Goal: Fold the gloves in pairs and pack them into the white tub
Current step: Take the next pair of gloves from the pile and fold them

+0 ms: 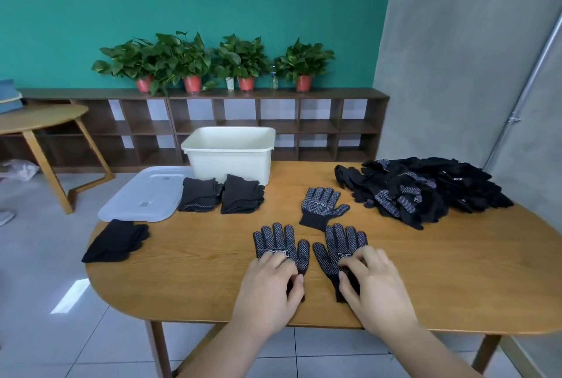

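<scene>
- At the near edge of the oval wooden table, a person's left hand and right hand each curl fingers and thumb onto a cuff. They grip 2 black knitted gloves studded with white grip dots, the left dotted glove and the right dotted glove, which lie flat side by side.
- A 3rd loose dotted glove lies just beyond them.
- Judged well short of done: 3 folded black glove bundles wait on the table's left side, none seen in the rectangular white plastic tub at the far edge. Its floor is hidden.
- A soft, tangled heap of unsorted black gloves fills the far right corner.
- The tub is rigid and smooth-walled, and its translucent plastic lid lies flat beside it. The gloves are limp knit with a rubbery stipple.
</scene>
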Available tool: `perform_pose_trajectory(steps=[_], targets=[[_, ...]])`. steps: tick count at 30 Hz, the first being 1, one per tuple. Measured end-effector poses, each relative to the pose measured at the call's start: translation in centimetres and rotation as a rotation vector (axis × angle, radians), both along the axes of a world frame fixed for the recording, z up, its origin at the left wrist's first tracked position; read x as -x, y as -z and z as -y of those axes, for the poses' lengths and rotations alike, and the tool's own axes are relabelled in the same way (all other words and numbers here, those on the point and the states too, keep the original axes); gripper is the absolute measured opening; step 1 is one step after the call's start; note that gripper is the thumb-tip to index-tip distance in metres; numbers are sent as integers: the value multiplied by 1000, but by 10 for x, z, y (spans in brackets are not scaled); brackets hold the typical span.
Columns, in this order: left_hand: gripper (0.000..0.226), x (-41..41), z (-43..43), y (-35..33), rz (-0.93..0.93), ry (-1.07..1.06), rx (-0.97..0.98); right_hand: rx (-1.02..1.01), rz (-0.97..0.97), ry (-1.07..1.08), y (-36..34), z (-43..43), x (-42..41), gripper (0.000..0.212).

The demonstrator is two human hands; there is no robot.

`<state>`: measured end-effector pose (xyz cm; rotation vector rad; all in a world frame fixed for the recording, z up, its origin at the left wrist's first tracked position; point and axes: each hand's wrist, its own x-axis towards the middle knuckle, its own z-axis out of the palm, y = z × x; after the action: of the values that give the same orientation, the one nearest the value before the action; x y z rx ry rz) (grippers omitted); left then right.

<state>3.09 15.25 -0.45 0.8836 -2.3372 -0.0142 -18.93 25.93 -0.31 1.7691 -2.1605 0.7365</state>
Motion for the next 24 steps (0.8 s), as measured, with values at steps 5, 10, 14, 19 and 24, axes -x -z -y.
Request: perform_pose_trajectory(steps=[5,10,14,19,24], targets=[[55,2,2,-5,209,-37,-182,-409,-24,-18,-4,6,2,61],[69,9,8,-12,517,-8,-320,-505,2,91,-3,7,-1,70],[70,6,7,-8,525,5,-315,-242,12,116,2,-4,-3,68],[69,2,3,-10,398,15,-318,-119,118,-14,10,-5,-1,45],[44,-8,1,-5,66,5,-259,67,163,-2,11,-10,-3,14]])
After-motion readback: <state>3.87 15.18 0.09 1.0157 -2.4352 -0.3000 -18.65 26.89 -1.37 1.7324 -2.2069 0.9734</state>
